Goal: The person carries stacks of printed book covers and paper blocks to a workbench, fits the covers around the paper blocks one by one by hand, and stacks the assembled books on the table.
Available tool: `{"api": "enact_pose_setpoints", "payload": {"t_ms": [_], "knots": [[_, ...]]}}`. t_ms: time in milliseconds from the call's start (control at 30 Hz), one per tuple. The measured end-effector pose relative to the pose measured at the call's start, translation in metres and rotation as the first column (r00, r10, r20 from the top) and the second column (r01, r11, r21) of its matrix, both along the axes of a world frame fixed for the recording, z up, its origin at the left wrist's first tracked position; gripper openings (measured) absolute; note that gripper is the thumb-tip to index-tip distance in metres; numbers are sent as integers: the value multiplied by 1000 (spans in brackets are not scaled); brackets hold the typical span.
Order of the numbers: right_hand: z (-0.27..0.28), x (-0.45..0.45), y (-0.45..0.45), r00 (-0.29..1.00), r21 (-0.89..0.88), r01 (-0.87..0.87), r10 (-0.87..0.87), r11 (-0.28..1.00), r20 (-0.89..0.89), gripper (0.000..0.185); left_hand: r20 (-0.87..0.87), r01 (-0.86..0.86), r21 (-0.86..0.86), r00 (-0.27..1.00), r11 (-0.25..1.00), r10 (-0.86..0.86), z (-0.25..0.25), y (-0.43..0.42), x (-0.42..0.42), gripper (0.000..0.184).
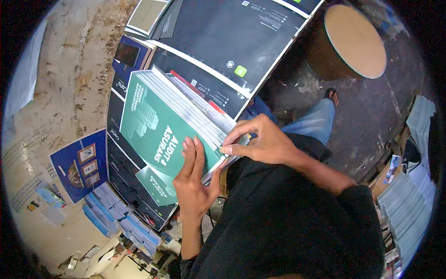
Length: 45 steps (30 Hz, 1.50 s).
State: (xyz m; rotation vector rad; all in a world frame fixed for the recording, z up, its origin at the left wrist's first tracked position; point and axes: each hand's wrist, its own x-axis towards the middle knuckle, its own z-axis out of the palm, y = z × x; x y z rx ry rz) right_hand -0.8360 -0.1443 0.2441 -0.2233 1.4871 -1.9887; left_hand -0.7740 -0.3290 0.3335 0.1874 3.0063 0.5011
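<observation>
A thick stack of green-covered books point(158, 118), the top one reading "AUDIT & ASURANS", lies tilted on the black printed table surface point(209, 35). My left hand point(193, 181) grips the stack at its lower corner, two fingers lying on the green cover and the thumb at the edge. At the same corner, my right hand point(255, 142) pinches the page edges between thumb and forefinger. Another green cover point(158, 186) sticks out beneath the stack. Red-edged sheets point(186, 83) show behind the pages.
A phone point(127, 54) rests on blue books at the table's upper left. Piles of blue booklets point(104, 209) stand lower left. A round brown-topped drum point(355, 42) is on the floor at upper right, and stacked paper point(406, 209) stands at the right.
</observation>
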Motion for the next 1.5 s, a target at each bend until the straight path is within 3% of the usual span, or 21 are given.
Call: {"api": "enact_pose_setpoints", "payload": {"t_ms": [367, 433, 467, 533, 567, 600, 633, 667, 700, 800, 833, 900, 933, 1000, 1067, 1133, 1167, 1267, 1333, 1367, 1500], "knots": [[20, 8, -7, 984, 130, 81, -59, 988, -166, 21, 60, 236, -57, 971, 970, -232, 5, -19, -5, 64], [24, 12, -11, 779, 197, 325, -144, 925, -611, 40, 54, 264, -48, 964, 963, -261, 5, -24, -6, 64], [26, 11, -11, 773, 205, 324, -134, 923, -620, 40, 56, 298, -47, 954, 954, -295, 6, -26, -7, 63], [28, 8, -12, 329, 204, 456, 49, 866, -943, 40, 30, 263, -18, 964, 965, -262, 11, -28, -8, 60], [32, 5, -7, 122, 221, 386, 188, 896, -975, 29, 55, 261, 97, 962, 960, -267, 17, -35, -10, 58], [34, 4, -11, 113, 222, 390, 193, 894, -975, 29, 81, 257, 209, 957, 944, -278, 23, -43, -12, 56], [36, 2, -18, -32, 189, 317, 209, 929, -977, 28, 96, 167, 343, 973, 924, -212, 31, -56, -12, 52], [39, 1, -25, -178, 166, 243, 212, 956, -961, 28, 83, 181, 345, 972, 921, -222, 33, -71, -10, 52], [39, 0, -35, -231, 235, 171, 271, 957, -934, 34, -24, 41, 325, 999, 945, -35, 29, -87, -5, 52], [50, 18, -73, -155, 329, 287, 383, 899, -911, 36, -305, -104, 626, 879, 773, 365, 7, -128, 1, 64], [48, 25, -82, -134, 350, 268, 395, 898, -909, 40, -311, -91, 631, 880, 771, 358, 8, -132, 1, 64], [48, 37, -98, -22, 426, 405, 475, 809, -880, 42, -269, -216, 810, 688, 545, 673, 12, -141, 4, 65], [47, 42, -104, 101, 498, 511, 526, 701, -844, 44, -274, -206, 813, 690, 544, 670, 10, -149, 5, 65], [39, 45, -109, 134, 497, 541, 514, 679, -847, 45, -166, -131, 955, 509, 266, 845, -5, -170, 11, 55], [37, 46, -107, 168, 444, 512, 421, 735, -892, 43, -37, -168, 971, 595, 170, 803, -33, -210, 30, 51], [39, 45, -104, 156, 399, 527, 376, 750, -913, 42, -79, -399, 688, 789, 606, 609, -34, -206, 39, 47], [36, 43, -101, 176, 343, 553, 296, 759, -939, 41, -99, -370, 585, 850, 721, 517, -40, -197, 46, 48], [39, 36, -92, 242, 233, 560, 111, 795, -964, 42, 18, -171, 533, 982, 829, 191, -38, -125, 35, 51], [47, 31, -85, 448, 139, 576, -170, 805, -877, 42, 75, 32, 457, 994, 889, -75, -42, -85, 27, 53], [55, 28, -78, 392, 198, 643, -96, 740, -915, 46, 67, 113, 395, 986, 912, -151, -43, -71, 22, 54], [42, 23, -68, 405, 201, 660, -118, 723, -907, 50, -23, 162, -20, 986, 987, -162, -27, -53, 14, 65]]}}
